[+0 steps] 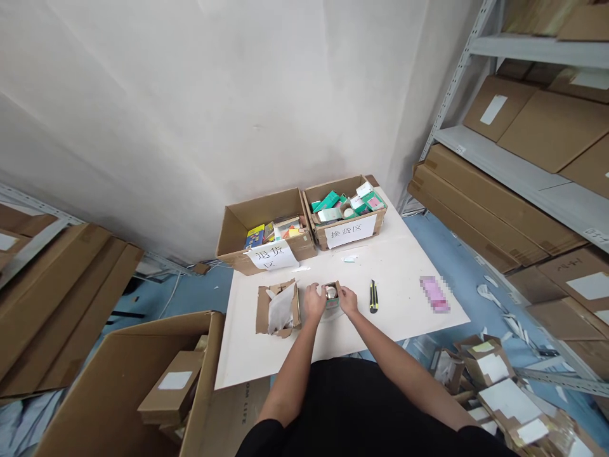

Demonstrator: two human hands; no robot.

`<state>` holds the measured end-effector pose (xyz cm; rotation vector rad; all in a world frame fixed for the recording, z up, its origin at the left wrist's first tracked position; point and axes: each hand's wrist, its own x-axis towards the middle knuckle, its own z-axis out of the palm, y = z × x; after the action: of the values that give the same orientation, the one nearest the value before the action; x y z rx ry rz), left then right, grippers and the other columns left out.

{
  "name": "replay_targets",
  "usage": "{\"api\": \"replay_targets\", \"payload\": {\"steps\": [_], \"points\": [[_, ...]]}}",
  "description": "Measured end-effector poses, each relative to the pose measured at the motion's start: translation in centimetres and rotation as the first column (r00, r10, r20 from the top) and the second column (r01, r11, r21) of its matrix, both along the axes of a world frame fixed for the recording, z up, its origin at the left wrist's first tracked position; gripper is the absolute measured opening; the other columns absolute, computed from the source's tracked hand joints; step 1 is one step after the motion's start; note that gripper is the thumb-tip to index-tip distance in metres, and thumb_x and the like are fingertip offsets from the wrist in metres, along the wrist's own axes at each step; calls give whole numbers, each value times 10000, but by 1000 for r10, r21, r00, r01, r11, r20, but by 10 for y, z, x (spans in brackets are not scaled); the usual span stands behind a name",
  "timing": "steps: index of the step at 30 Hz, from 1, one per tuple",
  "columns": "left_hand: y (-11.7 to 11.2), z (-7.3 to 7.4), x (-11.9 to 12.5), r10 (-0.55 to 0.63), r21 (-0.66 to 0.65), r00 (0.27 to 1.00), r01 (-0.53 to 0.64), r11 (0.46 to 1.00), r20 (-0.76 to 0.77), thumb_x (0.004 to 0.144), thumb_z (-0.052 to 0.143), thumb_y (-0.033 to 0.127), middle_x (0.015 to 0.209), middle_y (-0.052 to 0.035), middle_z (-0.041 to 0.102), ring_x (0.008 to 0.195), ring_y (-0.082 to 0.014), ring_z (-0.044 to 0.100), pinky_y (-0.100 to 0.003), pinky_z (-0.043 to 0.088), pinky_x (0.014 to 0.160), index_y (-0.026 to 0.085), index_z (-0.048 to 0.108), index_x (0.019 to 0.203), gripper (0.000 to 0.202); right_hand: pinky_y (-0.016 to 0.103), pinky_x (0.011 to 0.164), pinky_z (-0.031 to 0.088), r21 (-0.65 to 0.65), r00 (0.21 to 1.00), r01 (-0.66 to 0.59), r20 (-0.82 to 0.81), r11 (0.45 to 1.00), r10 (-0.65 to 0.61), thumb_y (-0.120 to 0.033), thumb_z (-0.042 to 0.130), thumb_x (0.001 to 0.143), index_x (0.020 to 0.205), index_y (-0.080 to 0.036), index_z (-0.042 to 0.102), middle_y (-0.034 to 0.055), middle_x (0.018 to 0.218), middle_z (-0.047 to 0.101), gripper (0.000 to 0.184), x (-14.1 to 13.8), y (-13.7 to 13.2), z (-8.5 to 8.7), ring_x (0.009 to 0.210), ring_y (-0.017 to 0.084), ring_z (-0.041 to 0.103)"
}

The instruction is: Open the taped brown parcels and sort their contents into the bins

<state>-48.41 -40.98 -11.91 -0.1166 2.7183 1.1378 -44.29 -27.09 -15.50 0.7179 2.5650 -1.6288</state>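
Note:
Between my two hands on the white table stands a small green-edged box (327, 304) with its top open. A round, shiny, pale item (331, 292) shows inside it; I cannot make out its kind. My left hand (314, 301) closes on the left side of the box, some fingers hidden. On the opposite side, my right hand (348, 300) pinches the box's edge or flap. Just left of my left hand lies a torn-open cardboard carton (262, 311) with white wrapping (281, 309) in it. A black and yellow box cutter (373, 296) rests to the right of my right hand.
Two labelled cardboard boxes, one with books (228, 251) and one with green and white packages (380, 222), stand at the table's back. A pink blurred object (434, 294) lies at right. A large carton (118, 355), shelves (523, 155) and opened boxes (509, 406) surround the table.

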Motion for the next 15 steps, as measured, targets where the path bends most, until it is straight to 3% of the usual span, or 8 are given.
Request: {"api": "replay_targets", "payload": {"steps": [2, 5, 7, 11, 15], "points": [[-8, -6, -6, 49, 101, 984, -68, 993, 173, 931, 557, 511, 1241, -182, 692, 1243, -339, 597, -447, 453, 1033, 171, 664, 1200, 446, 343, 975, 541, -82, 995, -97, -48, 992, 93, -356, 647, 863, 1191, -253, 731, 33, 1154, 778, 354, 2, -3, 1, 1116, 237, 707], [-13, -14, -15, -22, 205, 949, -45, 978, 314, 924, 536, 509, 1016, -96, 754, 1006, -276, 690, -403, 527, 871, 222, 698, 1079, 364, 426, 1113, 483, -144, 966, -258, -51, 955, 253, -260, 805, 717, 1376, -284, 650, 51, 1390, 687, 677, 4, -1, 2, 1304, 288, 630], [-12, -16, -20, -62, 267, 934, -37, 963, 352, 913, 516, 488, 965, -67, 754, 913, -241, 695, -381, 546, 804, 239, 704, 1062, 345, 460, 1150, 451, -166, 951, -310, -38, 936, 308, -246, 837, 697, 1418, -284, 627, 68, 1450, 648, 752, 5, 4, 3, 1342, 308, 605], [-8, -13, -27, -101, 360, 934, -32, 932, 343, 836, 589, 456, 991, -75, 739, 901, -213, 687, -356, 552, 802, 222, 694, 1099, 367, 500, 1150, 449, -249, 942, -335, -64, 909, 330, -245, 849, 682, 1439, -313, 610, 59, 1491, 617, 797, 7, 16, 1, 1350, 304, 601], [-10, -8, -28, -88, 387, 946, -42, 921, 311, 771, 699, 427, 967, -68, 715, 914, -214, 674, -355, 537, 820, 220, 679, 1075, 369, 491, 1141, 461, -257, 945, -327, -113, 909, 308, -210, 780, 726, 1403, -280, 651, 83, 1471, 632, 692, 13, 19, -3, 1360, 300, 595]]}}
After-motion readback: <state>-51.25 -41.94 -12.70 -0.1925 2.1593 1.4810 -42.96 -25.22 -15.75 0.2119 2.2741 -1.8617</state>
